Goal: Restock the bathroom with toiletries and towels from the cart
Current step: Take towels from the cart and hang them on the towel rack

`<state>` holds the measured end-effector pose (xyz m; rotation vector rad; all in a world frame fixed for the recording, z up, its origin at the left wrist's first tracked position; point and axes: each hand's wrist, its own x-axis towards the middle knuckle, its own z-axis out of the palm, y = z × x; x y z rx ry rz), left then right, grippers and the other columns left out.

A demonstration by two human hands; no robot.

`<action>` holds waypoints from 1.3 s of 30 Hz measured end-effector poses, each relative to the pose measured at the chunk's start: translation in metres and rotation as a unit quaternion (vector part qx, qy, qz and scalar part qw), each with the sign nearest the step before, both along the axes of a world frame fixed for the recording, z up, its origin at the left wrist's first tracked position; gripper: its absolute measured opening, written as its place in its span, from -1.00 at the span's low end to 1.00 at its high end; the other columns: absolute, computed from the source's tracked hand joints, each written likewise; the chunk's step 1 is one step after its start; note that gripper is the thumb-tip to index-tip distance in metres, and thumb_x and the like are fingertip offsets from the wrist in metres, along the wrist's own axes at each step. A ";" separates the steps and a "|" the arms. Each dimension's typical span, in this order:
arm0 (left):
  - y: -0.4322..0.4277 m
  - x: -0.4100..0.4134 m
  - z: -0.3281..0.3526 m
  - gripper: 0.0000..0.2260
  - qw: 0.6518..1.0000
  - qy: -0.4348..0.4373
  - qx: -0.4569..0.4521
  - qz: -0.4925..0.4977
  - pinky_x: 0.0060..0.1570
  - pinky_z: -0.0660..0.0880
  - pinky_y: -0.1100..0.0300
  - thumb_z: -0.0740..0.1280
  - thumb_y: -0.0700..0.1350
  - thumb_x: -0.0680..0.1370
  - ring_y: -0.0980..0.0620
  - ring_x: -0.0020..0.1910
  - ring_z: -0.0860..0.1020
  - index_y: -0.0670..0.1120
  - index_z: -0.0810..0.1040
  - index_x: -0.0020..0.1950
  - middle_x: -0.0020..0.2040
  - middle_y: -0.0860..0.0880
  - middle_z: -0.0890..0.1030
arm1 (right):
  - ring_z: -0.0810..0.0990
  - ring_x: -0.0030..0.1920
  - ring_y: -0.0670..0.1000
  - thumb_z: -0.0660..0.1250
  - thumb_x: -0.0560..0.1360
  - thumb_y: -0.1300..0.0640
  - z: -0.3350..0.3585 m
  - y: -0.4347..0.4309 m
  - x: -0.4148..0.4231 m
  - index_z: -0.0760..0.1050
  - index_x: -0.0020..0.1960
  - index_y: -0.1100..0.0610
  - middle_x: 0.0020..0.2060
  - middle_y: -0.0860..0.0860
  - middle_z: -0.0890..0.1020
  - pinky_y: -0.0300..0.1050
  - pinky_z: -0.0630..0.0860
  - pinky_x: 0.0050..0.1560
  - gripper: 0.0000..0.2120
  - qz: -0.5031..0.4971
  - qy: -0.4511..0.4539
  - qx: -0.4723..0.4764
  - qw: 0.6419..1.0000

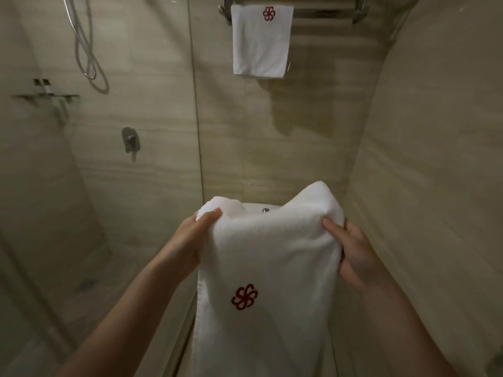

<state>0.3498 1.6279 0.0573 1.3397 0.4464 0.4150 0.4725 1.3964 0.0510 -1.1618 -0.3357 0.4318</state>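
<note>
Towel (266, 268), white with red emblem, being held up before the toilet tank (253, 209): left grip (190, 240) pinching its upper left corner, right grip (353, 257) clutching its upper right edge.

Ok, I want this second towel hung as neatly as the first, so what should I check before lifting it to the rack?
1. Left hand grips the held towel at its top corner: ok.
2. Right hand grips the other top corner: ok.
3. Bare rail on the towel rack right of the hung towel: ok.
4. Held towel's logo faces the camera: ok.
5. Top edge straight: not ok, it sags between the hands.
6. Lower end off the floor: cannot tell, out of frame.
</note>
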 end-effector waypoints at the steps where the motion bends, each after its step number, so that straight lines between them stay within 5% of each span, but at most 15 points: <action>1: 0.006 0.018 0.004 -0.75 1.000 -0.006 0.003 0.010 0.02 0.56 0.05 0.26 -0.04 0.56 -0.09 0.01 0.63 -0.15 0.55 0.14 0.00 -0.16 0.67 | 0.66 0.02 0.04 0.41 0.30 0.01 0.002 0.006 0.019 0.51 0.17 0.15 0.00 0.09 0.69 -0.19 0.60 -0.19 -0.53 0.003 -0.006 0.005 1.000; 7: 0.037 0.106 0.021 -0.83 0.994 -0.068 0.065 0.052 -0.12 0.56 0.11 0.28 -0.01 0.55 0.01 -0.05 0.63 -0.01 0.58 0.06 -0.06 -0.01 0.68 | 0.68 -0.05 0.05 0.38 0.39 0.06 0.024 0.042 0.108 0.58 0.04 0.13 -0.09 0.10 0.71 -0.18 0.59 -0.25 -0.74 -0.022 -0.024 0.039 0.999; 12: 0.063 0.173 0.032 -0.74 0.988 -0.104 0.105 0.038 -0.05 0.54 0.03 0.36 0.10 0.41 -0.02 0.00 0.60 0.08 0.61 0.06 -0.01 -0.01 0.67 | 0.69 -0.12 -0.02 0.43 0.28 -0.06 0.042 0.063 0.162 0.59 -0.02 0.17 -0.15 0.05 0.72 -0.24 0.57 -0.28 -0.62 -0.070 -0.078 0.021 0.994; 17: 0.087 0.246 0.044 -0.66 0.985 -0.123 0.117 0.037 -0.06 0.57 0.02 0.38 0.08 0.44 -0.07 0.05 0.61 0.00 0.55 0.16 0.05 -0.07 0.65 | 0.68 -0.08 0.01 0.38 0.44 0.06 0.061 0.077 0.221 0.59 0.02 0.15 -0.10 0.07 0.71 -0.20 0.58 -0.21 -0.79 -0.098 -0.122 0.011 0.988; 21: 0.105 0.295 0.055 -0.86 0.975 -0.173 0.129 -0.045 -0.24 0.58 0.21 0.22 0.00 0.58 0.10 -0.12 0.63 0.10 0.56 0.05 -0.07 0.01 0.66 | 0.69 -0.10 0.02 0.36 0.48 0.08 0.073 0.096 0.260 0.60 0.00 0.11 -0.13 0.06 0.71 -0.20 0.59 -0.26 -0.85 -0.130 -0.139 0.017 0.982; 25: 0.125 0.335 0.071 -0.80 0.954 -0.226 0.136 -0.140 -0.17 0.58 0.23 0.23 0.07 0.52 0.07 -0.04 0.63 0.09 0.55 0.08 0.01 0.01 0.66 | 0.70 -0.10 0.03 0.37 0.46 0.07 0.084 0.107 0.297 0.63 -0.06 0.08 -0.13 0.07 0.71 -0.21 0.58 -0.26 -0.87 -0.149 -0.154 0.021 0.976; 30: 0.146 0.385 0.077 -0.77 0.931 -0.193 0.189 -0.245 -0.06 0.58 0.17 0.15 0.03 0.60 -0.03 0.05 0.61 0.04 0.52 0.17 0.10 -0.10 0.60 | 0.70 -0.13 0.00 0.36 0.45 0.06 0.092 0.115 0.337 0.67 -0.13 -0.03 -0.16 0.03 0.72 -0.22 0.57 -0.29 -0.89 -0.173 -0.171 0.024 0.970; 34: 0.155 0.426 0.065 -0.73 0.944 -0.142 0.142 -0.262 0.00 0.56 0.15 0.17 0.06 0.54 0.01 0.07 0.61 0.09 0.56 0.16 0.12 -0.03 0.63 | 0.69 -0.09 0.01 0.40 0.35 -0.04 0.095 0.122 0.368 0.66 -0.10 0.02 -0.11 0.04 0.71 -0.23 0.58 -0.28 -0.81 -0.167 -0.182 0.008 0.969; 39: 0.160 0.478 0.056 -0.76 0.962 -0.124 0.070 -0.232 -0.12 0.59 0.24 0.13 -0.13 0.60 0.02 -0.01 0.64 -0.08 0.58 0.12 0.02 -0.06 0.68 | 0.70 -0.11 0.00 0.40 0.31 -0.04 0.098 0.129 0.412 0.62 -0.05 0.08 -0.12 0.03 0.71 -0.24 0.57 -0.30 -0.72 -0.156 -0.190 0.004 0.969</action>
